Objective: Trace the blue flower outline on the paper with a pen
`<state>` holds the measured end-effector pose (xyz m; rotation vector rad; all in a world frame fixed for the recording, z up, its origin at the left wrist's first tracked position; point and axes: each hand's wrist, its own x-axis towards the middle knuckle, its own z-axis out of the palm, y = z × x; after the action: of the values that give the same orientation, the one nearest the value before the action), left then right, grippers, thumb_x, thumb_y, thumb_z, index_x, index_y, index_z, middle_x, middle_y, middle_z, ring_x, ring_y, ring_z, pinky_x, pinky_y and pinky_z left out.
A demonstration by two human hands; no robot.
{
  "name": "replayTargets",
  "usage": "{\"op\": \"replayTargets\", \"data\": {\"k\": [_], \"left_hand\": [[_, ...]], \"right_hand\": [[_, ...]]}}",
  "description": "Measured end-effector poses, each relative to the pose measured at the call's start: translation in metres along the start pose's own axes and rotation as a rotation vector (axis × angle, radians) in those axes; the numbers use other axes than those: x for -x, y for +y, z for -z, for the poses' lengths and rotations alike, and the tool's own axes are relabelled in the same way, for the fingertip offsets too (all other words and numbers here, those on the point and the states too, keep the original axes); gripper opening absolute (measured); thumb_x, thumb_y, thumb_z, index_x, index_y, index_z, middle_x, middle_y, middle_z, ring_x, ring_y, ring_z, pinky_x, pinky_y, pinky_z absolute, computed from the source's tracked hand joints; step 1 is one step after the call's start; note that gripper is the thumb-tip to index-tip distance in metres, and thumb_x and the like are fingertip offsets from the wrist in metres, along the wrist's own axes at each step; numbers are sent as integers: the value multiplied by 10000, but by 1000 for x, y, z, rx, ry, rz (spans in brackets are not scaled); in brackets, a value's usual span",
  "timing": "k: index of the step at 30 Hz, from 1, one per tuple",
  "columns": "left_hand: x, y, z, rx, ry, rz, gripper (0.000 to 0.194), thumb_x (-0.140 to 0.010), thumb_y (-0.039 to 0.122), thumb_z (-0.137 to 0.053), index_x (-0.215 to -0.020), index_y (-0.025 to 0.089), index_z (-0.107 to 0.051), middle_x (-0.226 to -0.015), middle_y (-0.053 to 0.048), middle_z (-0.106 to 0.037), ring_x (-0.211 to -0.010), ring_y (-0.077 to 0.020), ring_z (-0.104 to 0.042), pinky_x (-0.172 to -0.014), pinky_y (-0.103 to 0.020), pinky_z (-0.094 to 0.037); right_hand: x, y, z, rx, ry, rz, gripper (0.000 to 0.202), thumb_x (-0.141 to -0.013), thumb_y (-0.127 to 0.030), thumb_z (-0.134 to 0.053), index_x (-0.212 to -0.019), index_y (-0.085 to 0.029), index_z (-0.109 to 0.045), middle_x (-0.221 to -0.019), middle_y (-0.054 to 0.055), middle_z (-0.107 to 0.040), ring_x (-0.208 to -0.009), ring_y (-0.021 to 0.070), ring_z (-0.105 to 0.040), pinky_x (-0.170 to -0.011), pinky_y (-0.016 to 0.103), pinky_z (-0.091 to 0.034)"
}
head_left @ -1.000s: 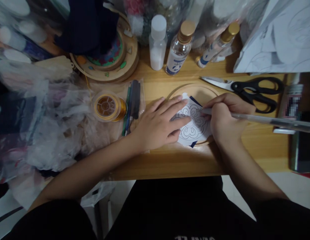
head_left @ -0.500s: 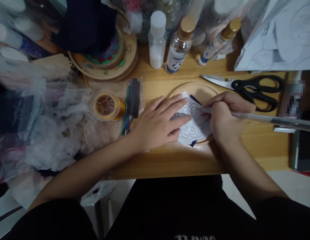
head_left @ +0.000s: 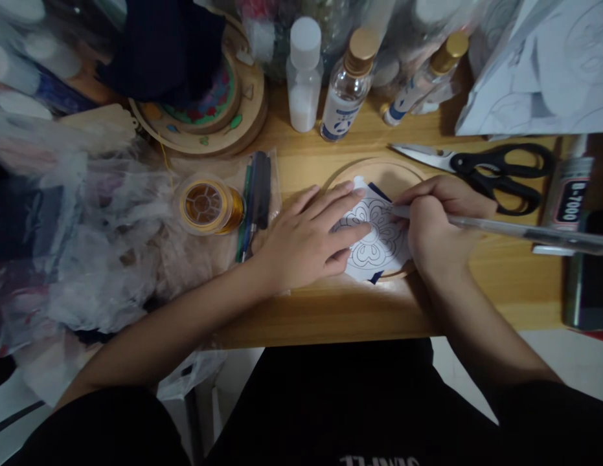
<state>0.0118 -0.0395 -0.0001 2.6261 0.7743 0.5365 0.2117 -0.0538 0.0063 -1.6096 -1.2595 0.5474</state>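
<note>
My left hand [head_left: 313, 239] lies flat with fingers spread, pressing on a white paper [head_left: 372, 262] printed with a flower pattern. Dark blue corners [head_left: 376, 278] peek out from under the paper. Both rest on a round wooden disc [head_left: 393, 169], partly covered by my hands. In my right hand [head_left: 437, 223] a long, clear-barrelled pen [head_left: 524, 232] is gripped between thumb and fingers. Its tip end points at the right part of the printed flower; the very point is hard to make out.
Black-handled scissors [head_left: 480, 169] lie beyond my right hand, near a glue tube [head_left: 570, 194]. Small bottles [head_left: 304, 77] stand at the back. A gold thread spool [head_left: 206, 206], pens [head_left: 257, 194] and crumpled plastic bags [head_left: 116, 246] sit left. Behind them is a round wooden piece [head_left: 252, 116] under dark cloth.
The view has shifted very slightly. Both hands, the pen and the paper stay in practically the same place.
</note>
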Motion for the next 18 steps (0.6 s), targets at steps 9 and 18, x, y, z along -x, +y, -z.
{"op": "replayTargets", "data": {"k": [9, 18], "left_hand": [[0, 0, 0, -18, 18, 5, 296, -931, 195, -640, -1218, 221, -709, -1519, -150, -566, -1457, -315, -503, -1178, -536, -413], [-1, 1, -1, -17, 16, 5, 307, -932, 201, -649, -1233, 228, -701, -1522, -145, -563, -1459, -308, -500, -1179, -530, -412]], "right_hand": [[1, 0, 1, -34, -2, -14, 268, -690, -54, -473, -559, -246, -605, -540, -37, -602, -495, 142, -552, -513, 288, -426], [-1, -2, 1, -56, 12, -25, 251, -665, -74, -475, -528, -235, -611, -501, -33, -600, -432, 118, -495, -444, 269, -383]]}}
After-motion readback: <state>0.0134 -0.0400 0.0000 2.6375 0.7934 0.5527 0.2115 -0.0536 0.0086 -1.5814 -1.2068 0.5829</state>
